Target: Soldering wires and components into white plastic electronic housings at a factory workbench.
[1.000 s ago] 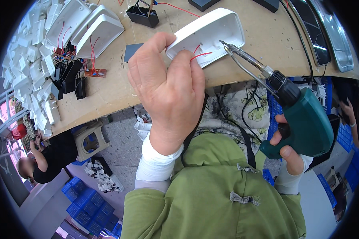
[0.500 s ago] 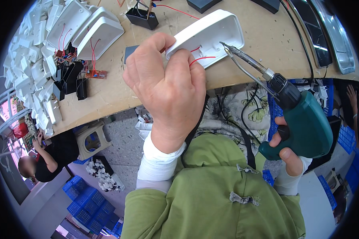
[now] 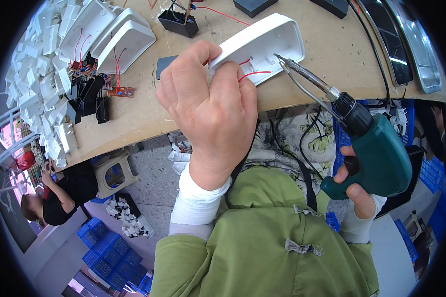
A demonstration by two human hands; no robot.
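One white casing [image 3: 262,42] pinched in left-hand fingers [image 3: 218,74]; right-hand fingers [image 3: 354,190] wrap one green soldering gun [image 3: 376,153].

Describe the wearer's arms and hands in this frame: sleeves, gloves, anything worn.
Both hands are bare: no gloves, rings or watch visible on the left hand or the right hand. Each forearm wears a white ribbed inner cuff under an olive-green outer sleeve. The right cuff is mostly hidden. The green fabric looks worn, with frayed grey patches.
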